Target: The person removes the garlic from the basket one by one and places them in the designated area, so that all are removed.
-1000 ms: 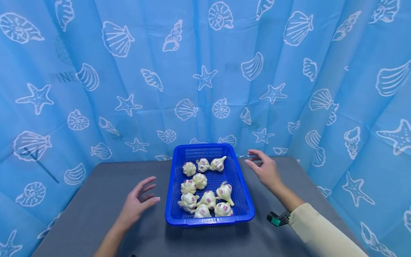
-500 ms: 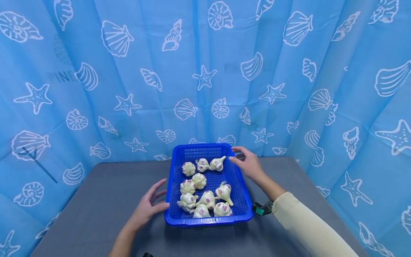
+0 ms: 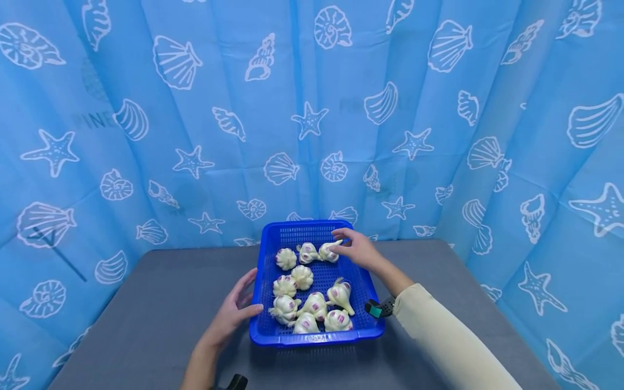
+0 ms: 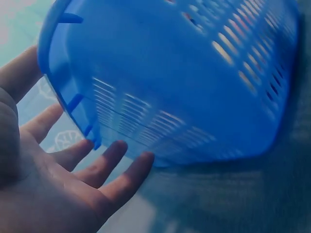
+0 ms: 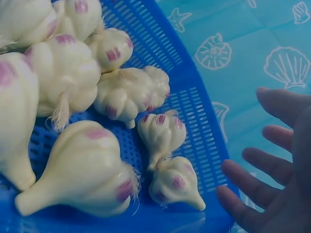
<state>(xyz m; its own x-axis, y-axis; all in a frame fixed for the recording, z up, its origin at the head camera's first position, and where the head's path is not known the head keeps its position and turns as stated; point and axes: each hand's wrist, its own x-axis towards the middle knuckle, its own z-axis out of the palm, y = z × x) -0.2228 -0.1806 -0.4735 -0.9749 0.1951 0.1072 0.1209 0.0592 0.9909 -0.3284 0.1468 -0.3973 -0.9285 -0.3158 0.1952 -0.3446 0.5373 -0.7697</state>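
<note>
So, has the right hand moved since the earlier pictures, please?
Yes: in the head view, the right hand moved left, from beside the blue basket to over it.

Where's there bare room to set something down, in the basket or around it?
Inside the blue basket, a bare strip lies right of the middle two garlic bulbs, nearer than the back row. Outside, the gray tabletop is bare between left hand and curtain, and right of the right sleeve. Crowded: the basket's near end, five bulbs bunched.
</note>
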